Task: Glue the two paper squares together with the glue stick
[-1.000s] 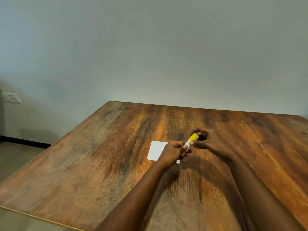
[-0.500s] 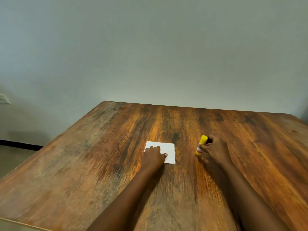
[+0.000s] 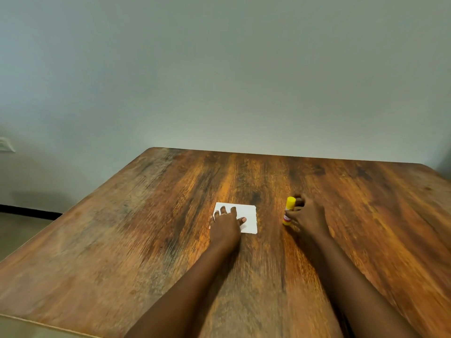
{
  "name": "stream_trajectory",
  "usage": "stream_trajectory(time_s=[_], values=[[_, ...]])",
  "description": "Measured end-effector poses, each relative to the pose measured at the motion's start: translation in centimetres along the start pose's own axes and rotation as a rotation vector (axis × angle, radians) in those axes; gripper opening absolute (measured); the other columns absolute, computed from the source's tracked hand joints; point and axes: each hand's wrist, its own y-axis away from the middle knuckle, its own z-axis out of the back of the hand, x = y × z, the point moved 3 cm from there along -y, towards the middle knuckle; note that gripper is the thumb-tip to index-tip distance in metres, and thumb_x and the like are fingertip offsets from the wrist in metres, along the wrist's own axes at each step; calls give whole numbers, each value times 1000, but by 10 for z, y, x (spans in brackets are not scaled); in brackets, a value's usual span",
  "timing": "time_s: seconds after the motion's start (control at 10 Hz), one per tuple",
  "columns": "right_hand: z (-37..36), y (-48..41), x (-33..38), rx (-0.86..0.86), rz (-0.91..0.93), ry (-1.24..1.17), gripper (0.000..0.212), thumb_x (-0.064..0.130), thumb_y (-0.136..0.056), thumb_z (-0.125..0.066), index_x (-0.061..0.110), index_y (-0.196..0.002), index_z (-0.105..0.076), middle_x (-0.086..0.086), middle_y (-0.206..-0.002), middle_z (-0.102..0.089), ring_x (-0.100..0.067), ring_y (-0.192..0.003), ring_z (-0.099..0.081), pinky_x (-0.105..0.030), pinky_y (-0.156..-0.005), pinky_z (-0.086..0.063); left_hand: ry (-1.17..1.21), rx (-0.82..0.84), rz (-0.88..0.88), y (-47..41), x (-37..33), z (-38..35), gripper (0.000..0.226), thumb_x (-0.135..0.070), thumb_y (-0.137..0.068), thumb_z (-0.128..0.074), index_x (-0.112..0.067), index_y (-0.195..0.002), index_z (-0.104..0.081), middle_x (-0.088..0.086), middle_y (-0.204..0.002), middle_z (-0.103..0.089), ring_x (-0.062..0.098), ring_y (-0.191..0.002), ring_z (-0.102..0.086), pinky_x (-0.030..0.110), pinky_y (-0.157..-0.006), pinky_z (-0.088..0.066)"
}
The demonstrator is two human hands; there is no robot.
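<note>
The glue stick (image 3: 289,211) stood upright on the table (image 3: 146,240) right of centre, clasped in your right hand (image 3: 308,217), while your flat, spread left hand (image 3: 225,226) pinned the paper squares (image 3: 247,217) just leftward.

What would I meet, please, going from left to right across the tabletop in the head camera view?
Left hand pressing flat on the white paper → bare strip of wooden table → yellow glue stick, standing upright → right hand wrapped around it.
</note>
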Motion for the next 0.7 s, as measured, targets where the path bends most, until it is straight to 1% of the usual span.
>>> stream_trajectory(time_s=[0.1,0.2,0.3,0.4,0.5,0.6,0.7], values=[[6,3,7,22,-30,-11,59,0,-77,-72,9,-131,-51,-14,-131,-56,-32,-116,-56,-38,-90,-50,78,-55,-59,12,-5,11,47,-17,-98,-42,-9,-143,-33,13,-144,-45,27,-134,-42,45,-117,-17],[12,10,15,47,-40,2,61,-5,-77,-70,6,-134,-48,-16,-134,-53,-32,-120,-52,-35,-87,-47,130,-120,-100,29,-13,24,35,-10,-98,-40,-6,-131,-46,13,-129,-59,25,-113,-58,44,-109,-36],[16,15,19,106,-39,49,65,-7,-77,-70,5,-135,-45,-17,-136,-51,-34,-123,-50,-40,-94,-47,134,-186,-131,41,-19,35,30,-9,-97,-38,-5,-124,-51,17,-122,-61,28,-104,-61,41,-92,-45],[23,16,29,-4,23,152,47,-1,-86,-61,1,-132,-49,-20,-133,-54,-35,-120,-53,-38,-92,-48,35,-211,-159,41,-22,42,33,-7,-96,-39,-3,-127,-49,18,-122,-61,30,-106,-60,42,-93,-46],[30,12,47,-162,166,182,26,9,-96,-49,-3,-116,-61,-22,-116,-64,-34,-104,-61,-35,-82,-49,-56,-196,-209,28,-32,47,37,-3,-95,-39,-3,-131,-48,20,-124,-59,31,-109,-59,42,-99,-45],[29,0,69,-194,304,167,31,21,-99,-39,4,-97,-64,-19,-95,-65,-32,-87,-60,-33,-73,-43,-188,-182,-287,6,-42,48,36,-2,-95,-38,1,-130,-47,22,-130,-53,34,-115,-54,39,-100,-43],[12,-29,91,-81,326,288,42,29,-101,-31,2,-114,-60,-20,-123,-58,-33,-119,-51,-37,-96,-40,-250,-131,-335,-27,-50,53,44,-15,-98,-39,3,-138,-35,22,-149,-32,38,-136,-32,45,-112,-27]])
